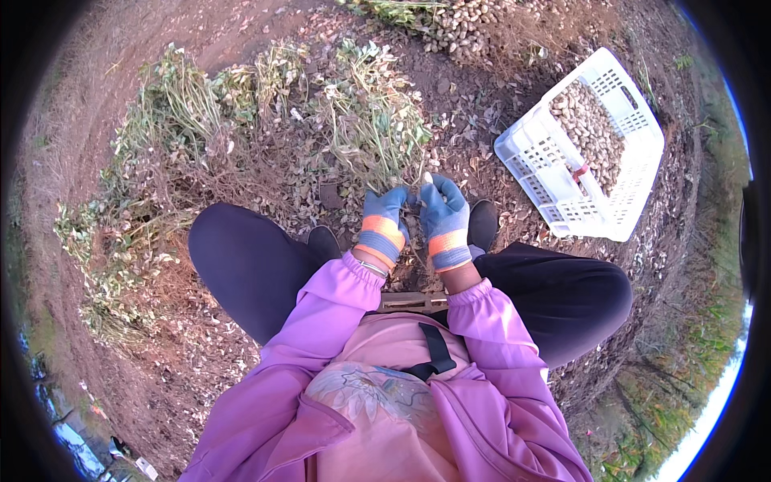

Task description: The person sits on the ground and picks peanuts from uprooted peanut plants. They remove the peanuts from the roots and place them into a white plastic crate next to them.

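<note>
Both my hands wear blue-grey coated gloves with orange and grey cuffs. My left hand (384,222) is closed at the lower end of a peanut plant (376,129), whose green-yellow stems and leaves stretch away from me over the soil. Close beside it, my right hand (444,211) has its fingers curled in. A pale peanut pod (428,178) shows at the fingertips of that right hand. The gloves cover most of what lies between the fingers.
To the right, a white plastic crate (533,175) holds many peanuts (585,129) and leans at an angle. More pulled peanut plants (181,114) lie ahead and left. A peanut heap (461,30) with roots sits at the far side. My shoes (483,223) rest on leaf-strewn soil.
</note>
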`<state>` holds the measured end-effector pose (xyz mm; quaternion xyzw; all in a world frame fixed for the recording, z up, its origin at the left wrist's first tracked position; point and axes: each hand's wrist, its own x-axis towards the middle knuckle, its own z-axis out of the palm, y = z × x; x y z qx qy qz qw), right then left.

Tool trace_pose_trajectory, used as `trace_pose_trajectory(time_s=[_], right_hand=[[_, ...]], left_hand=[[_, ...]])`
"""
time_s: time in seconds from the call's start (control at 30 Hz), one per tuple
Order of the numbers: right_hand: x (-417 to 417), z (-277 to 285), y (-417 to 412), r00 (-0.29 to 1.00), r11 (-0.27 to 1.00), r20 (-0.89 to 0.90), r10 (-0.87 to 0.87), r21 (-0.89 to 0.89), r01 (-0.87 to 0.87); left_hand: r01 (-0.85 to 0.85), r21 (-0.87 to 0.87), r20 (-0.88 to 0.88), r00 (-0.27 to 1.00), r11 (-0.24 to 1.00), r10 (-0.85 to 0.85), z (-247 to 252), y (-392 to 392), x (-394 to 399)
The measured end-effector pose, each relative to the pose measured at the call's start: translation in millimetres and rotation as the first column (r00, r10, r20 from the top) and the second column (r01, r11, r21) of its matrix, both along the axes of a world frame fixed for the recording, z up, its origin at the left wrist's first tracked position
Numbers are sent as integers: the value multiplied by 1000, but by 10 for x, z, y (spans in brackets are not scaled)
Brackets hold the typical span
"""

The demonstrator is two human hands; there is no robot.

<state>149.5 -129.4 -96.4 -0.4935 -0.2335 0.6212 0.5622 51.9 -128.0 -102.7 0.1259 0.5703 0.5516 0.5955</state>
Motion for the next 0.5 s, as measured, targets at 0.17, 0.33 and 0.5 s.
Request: trace_pose_trajectory(time_s=[0.17,0.33,0.5], right_hand=[[101,116,69,987,994,-162,12,-106,-30],[183,255,75,969,965,-61,241,-95,-246],[106,110,43,960,940,119,254,205,-274]], left_hand=[[157,-98,146,979,983,-142,181,-16,-97],[73,-28,344,937,997,-59,-23,-15,-111],[58,38,462,884,998,-69,-215,38,-141]])
